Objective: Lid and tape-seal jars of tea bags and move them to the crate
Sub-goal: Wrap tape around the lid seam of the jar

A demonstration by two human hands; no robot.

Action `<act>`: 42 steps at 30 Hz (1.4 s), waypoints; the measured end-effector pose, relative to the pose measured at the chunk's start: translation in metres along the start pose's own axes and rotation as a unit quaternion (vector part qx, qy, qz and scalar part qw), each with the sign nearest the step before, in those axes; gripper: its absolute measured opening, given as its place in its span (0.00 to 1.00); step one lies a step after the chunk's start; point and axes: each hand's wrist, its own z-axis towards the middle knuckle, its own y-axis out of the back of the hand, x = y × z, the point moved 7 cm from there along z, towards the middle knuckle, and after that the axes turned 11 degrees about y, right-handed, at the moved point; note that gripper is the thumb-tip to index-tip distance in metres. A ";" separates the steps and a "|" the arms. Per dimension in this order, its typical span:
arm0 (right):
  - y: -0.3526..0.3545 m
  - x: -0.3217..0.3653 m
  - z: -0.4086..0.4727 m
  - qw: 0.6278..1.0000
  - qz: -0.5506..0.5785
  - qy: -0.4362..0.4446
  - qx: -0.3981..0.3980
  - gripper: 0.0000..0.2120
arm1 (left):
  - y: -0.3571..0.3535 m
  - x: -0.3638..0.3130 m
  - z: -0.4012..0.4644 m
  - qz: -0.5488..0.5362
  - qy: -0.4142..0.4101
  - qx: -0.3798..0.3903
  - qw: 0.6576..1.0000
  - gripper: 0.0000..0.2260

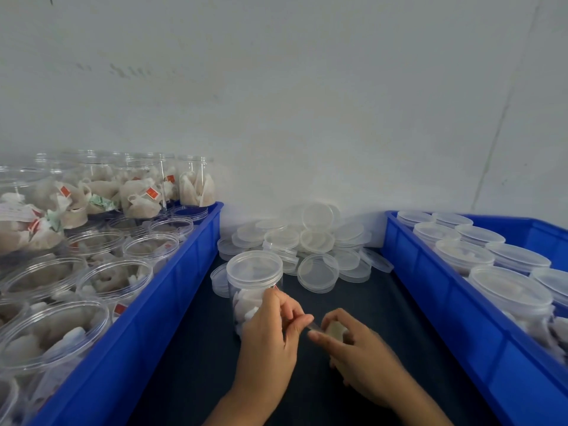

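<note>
**Tape drawn between the hands beside a lidded jar**

A clear round plastic jar of white tea bags (pixel 250 290) stands upright on the dark counter (pixel 362 305), between two blue plastic crates. A translucent round lid (pixel 254 265) already sits on top of it.

The left hand (pixel 270 336) is against the jar's near right side, fingers curled, thumb and forefinger pinching the end of a thin strip of clear tape (pixel 313 326). The strip runs a short way right to the right hand (pixel 353 348), whose fingers are curled round a small pale roll of tape (pixel 336 329), gripping it low over the counter. Whether the tape already touches the jar cannot be told.

Behind the jar lies a loose heap of translucent round lids (pixel 310 244), piled against the white wall (pixel 276 103), some flat, one leaning on edge.

The blue plastic crate on the left (pixel 172 302) is packed with open clear jars of tea bags (pixel 92 278), with more stacked above them at the back. The blue plastic crate on the right (pixel 445 305) holds lidded jars (pixel 510 290) standing in rows.
</note>
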 end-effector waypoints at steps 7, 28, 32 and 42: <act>-0.012 0.005 0.003 0.999 0.020 0.034 0.025 0.13 | -0.004 0.004 0.001 0.027 -0.011 0.010 1.000 0.17; 0.011 -0.002 0.004 0.983 0.009 0.109 -0.147 0.14 | 0.053 0.018 0.019 0.091 0.028 -0.200 0.975 0.38; 0.012 0.002 0.003 0.983 -0.006 0.113 -0.147 0.12 | 0.036 0.070 0.025 -0.067 0.219 -0.062 0.971 0.49; 0.023 0.002 0.002 0.971 0.024 0.113 -0.207 0.09 | 0.012 0.075 0.022 -0.106 0.248 0.072 0.960 0.40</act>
